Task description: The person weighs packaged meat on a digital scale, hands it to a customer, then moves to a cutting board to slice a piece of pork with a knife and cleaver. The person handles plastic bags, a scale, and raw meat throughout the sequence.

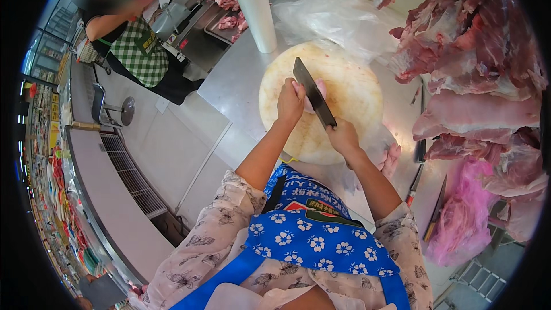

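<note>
A round cutting board [353, 94] lies on the metal table before me. My right hand [344, 137] is closed on the handle of a cleaver [314, 92], whose dark blade points away and to the left over the board. Beneath and beside the blade lies a small piece of pale pink meat [321, 88], partly hidden by it. On the left side of the blade, my left hand [291, 101] has its fingers curled against the meat and holds it on the board.
Knives [435, 211] lie on the table's right side, near a pink plastic bag [462, 219]. Large cuts of meat [478, 112] hang or lie at right. A plastic film roll [257, 17] stands beyond the board, near clear bags [335, 19]. A co-worker [137, 51] stands far left.
</note>
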`<state>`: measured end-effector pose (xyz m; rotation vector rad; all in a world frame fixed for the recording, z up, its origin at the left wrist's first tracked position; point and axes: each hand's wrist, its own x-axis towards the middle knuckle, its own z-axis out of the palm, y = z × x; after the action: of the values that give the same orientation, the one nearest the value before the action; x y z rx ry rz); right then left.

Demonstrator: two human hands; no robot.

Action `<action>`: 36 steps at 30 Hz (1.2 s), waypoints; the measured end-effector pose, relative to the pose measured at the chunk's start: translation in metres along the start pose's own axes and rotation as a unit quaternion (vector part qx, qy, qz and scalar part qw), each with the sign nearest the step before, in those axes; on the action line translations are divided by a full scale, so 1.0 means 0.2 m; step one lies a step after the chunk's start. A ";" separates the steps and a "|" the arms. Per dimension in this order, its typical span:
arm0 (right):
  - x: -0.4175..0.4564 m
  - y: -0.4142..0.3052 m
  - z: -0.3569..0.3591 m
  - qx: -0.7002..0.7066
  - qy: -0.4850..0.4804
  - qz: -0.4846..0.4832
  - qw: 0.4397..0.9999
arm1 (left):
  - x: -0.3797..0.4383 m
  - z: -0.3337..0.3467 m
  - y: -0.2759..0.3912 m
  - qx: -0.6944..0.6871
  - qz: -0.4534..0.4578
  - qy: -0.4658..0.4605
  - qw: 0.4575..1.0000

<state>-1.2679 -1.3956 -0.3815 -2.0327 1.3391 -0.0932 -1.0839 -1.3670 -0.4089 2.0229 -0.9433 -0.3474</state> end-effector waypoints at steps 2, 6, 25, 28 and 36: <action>-0.04 -0.04 -0.01 -0.003 0.009 -0.015 1.000 | 0.03 0.01 -0.03 -0.024 -0.024 -0.017 0.999; -0.08 -0.03 -0.01 -0.020 0.026 -0.043 0.999 | 0.04 0.03 -0.05 -0.096 -0.004 -0.007 0.995; -0.08 -0.09 -0.04 -0.037 0.073 -0.071 0.994 | -0.03 -0.06 -0.01 -0.216 0.002 -0.081 0.973; -0.07 -0.12 -0.04 -0.026 0.080 -0.074 0.994 | -0.04 -0.05 -0.02 -0.224 0.011 -0.077 0.971; -0.08 -0.38 -0.26 0.009 0.139 -0.136 0.981 | -0.05 -0.01 -0.05 -0.218 0.025 -0.047 0.974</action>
<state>-1.2377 -1.3909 -0.2943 -2.2370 1.2056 -0.5277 -1.0849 -1.3551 -0.4178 1.5900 -0.8845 -0.5744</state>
